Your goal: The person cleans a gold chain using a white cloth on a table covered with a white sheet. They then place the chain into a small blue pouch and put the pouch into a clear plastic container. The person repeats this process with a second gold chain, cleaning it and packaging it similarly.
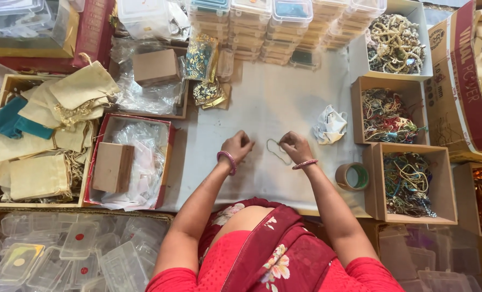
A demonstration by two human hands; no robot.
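Observation:
My left hand [238, 146] and my right hand [294, 146] rest close together on a white cloth-covered table [273, 103]. Both pinch a thin chain necklace [276, 150] that loops down between them onto the cloth. The right hand grips one end of the loop and the left hand's fingers close on the other end. Each wrist wears a pink bangle.
Open cardboard boxes of tangled jewellery [390, 115] [408, 184] and a white tray of beads [395, 43] stand at right. A tape roll [352, 176] and crumpled white cloth [330, 125] lie near my right hand. Boxes with plastic bags [130, 162], cloth pouches [41, 130] and stacked clear cases [284, 27] fill left and back.

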